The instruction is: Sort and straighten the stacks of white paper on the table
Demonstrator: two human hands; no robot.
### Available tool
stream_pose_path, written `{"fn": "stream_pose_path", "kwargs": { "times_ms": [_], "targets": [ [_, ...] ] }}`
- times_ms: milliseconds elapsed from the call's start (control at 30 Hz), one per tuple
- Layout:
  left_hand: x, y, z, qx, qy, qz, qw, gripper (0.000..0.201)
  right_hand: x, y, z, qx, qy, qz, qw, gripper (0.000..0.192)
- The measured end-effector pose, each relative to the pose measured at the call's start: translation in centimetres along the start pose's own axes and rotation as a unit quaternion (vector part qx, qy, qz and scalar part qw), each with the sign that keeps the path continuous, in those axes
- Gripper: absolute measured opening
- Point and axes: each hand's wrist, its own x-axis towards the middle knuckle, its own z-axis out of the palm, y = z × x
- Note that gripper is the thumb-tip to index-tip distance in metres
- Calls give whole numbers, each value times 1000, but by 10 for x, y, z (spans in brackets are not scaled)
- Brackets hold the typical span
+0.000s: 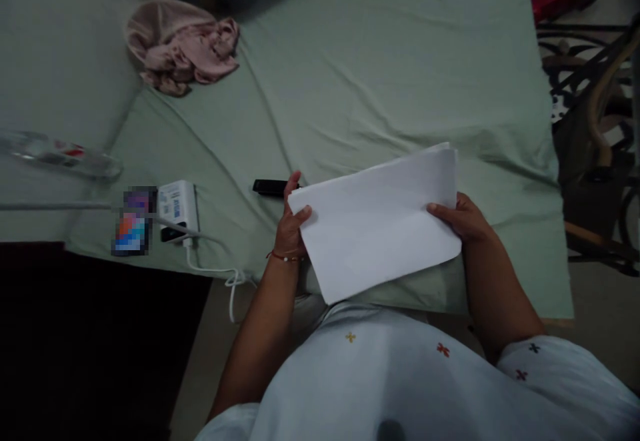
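Note:
A thin stack of white paper sheets [377,217] is held between both hands, tilted with its right end farther from me. My left hand [295,221] grips the left edge, thumb on top and fingers partly hidden below. My right hand [459,216] pinches the right edge the same way, its fingers mostly behind the sheets. Sheet edges show slightly fanned along the far side. Just beyond my left hand lies a small black object [270,187] whose kind I cannot make out.
A pale green cloth [400,81] covers the table. To the left are a white power adapter [186,202] with a cable, a phone [133,221] with a blurred screen, and a clear plastic bottle [60,154]. A crumpled pink cloth [190,51] lies far left. Metal furniture [595,74] stands right.

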Motion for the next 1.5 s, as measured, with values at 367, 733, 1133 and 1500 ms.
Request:
{"fn": "stream_pose_path", "kwargs": {
  "times_ms": [367,733,1133,1500],
  "targets": [
    [8,-13,-3,-29,-11,-42,999,51,1,-11,8,-28,-53,30,998,48],
    [12,-27,-6,-96,-54,12,994,56,0,-14,11,54,36,18,998,45],
    [14,-26,-4,-99,-72,32,992,46,4,-10,13,22,24,-1,999,48],
    [17,-29,-5,-112,-61,35,991,72,-1,-13,15,-29,-16,4,999,52]
  ]
}}
